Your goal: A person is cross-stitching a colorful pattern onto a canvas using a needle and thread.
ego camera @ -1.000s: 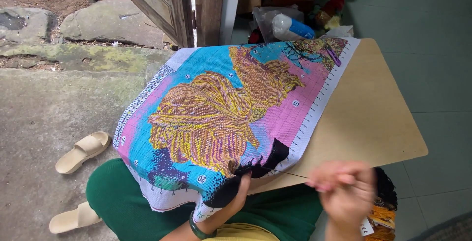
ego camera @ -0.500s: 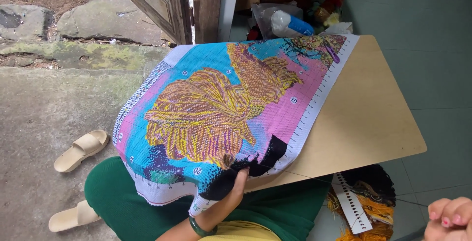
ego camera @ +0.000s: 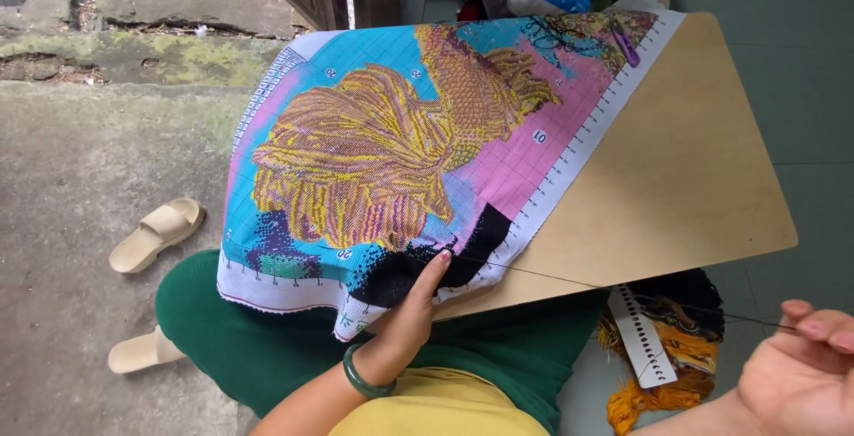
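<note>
We see the cross-stitch canvas (ego camera: 400,142) draped over a tan wooden board (ego camera: 685,187) that rests across our lap, its white gridded border hanging off the board's near-left edge above our green trousers (ego camera: 267,347). Our left hand (ego camera: 405,320), with a green bangle (ego camera: 363,381) at the wrist, presses its fingertips down on the black stitched patch (ego camera: 436,262) near the canvas's lower edge; the fingers lie together, flat on the cloth, pinching nothing we can make out. Our right hand (ego camera: 801,374) is off the board at the lower right corner of the view, thumb and forefinger pinched on a dark thread (ego camera: 587,283) that runs taut from the black patch across the board's near edge. The right half of the board is bare. Below it a heap of yellow and orange yarn (ego camera: 658,374) with a white thread card (ego camera: 642,336) lies on the floor. 2 beige sandals (ego camera: 156,234) sit on the concrete at left.
</note>
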